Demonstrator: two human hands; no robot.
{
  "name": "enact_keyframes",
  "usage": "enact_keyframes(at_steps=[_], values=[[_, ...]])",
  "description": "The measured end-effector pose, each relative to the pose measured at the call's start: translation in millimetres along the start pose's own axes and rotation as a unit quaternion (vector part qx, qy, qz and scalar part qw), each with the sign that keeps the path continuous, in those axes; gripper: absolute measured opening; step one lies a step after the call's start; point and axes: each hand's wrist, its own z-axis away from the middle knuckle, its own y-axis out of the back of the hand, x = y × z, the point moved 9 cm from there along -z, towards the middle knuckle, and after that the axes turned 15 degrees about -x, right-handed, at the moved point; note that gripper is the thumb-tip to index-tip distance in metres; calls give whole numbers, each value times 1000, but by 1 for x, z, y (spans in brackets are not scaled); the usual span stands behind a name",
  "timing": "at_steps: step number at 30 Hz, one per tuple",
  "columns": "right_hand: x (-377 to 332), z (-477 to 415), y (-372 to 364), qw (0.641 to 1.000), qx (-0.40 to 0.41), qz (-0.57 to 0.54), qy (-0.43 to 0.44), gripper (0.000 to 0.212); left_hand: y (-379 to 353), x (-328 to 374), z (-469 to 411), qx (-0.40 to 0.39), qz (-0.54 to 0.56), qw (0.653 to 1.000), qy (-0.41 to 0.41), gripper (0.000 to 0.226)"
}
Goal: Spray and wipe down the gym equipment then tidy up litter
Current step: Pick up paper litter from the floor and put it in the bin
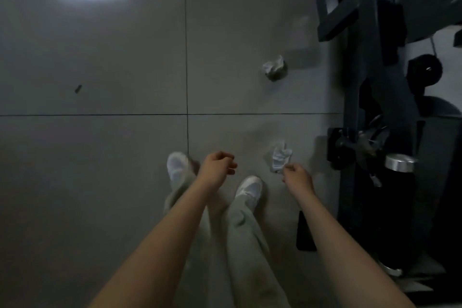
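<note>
Tissue [278, 157]: crumpled, white, its near edge pinched in the curled fingers of the right hand [297, 175].
Left hand [217, 165]: loosely curled, holding nothing, left of the grip.
Paper wad [275, 67]: on the tiled floor [100, 57], well beyond the grip.
Exercise machine [375, 82]: right of the grip.

Person, head-worn view.
- Forearms: two, bare along their whole visible length.
- Left hand [217, 164], right hand [297, 174]: bare.
- Trousers [246, 230]: loose, pale grey-green cloth with wide, creased legs; the hems fall over the shoes.
- Left shoe [178, 166], right shoe [250, 187]: white trainers with rounded toes; finer detail is blurred in the dim light.
</note>
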Motion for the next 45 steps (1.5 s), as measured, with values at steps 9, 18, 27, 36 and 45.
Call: enact_keyframes(at_steps=[9, 18, 27, 36, 45], values=[[41, -126, -29, 996, 36, 47, -69, 39, 9, 7, -139, -17, -11, 1000, -8, 29], [71, -210, -39, 986, 140, 2, -87, 61, 36, 45, -237, -10, 3, 998, -65, 18], [41, -222, -12, 958, 282, 31, -45, 32, 57, 49, -273, 10, -27, 998, -59, 19], [-146, -232, 52, 923, 361, 48, 122, 25, 63, 80, -289, 19, -10, 998, -66, 19], [-266, -292, 60, 882, 343, 264, 184, 41, 74, 134, -314, 18, -22, 994, -104, 19]])
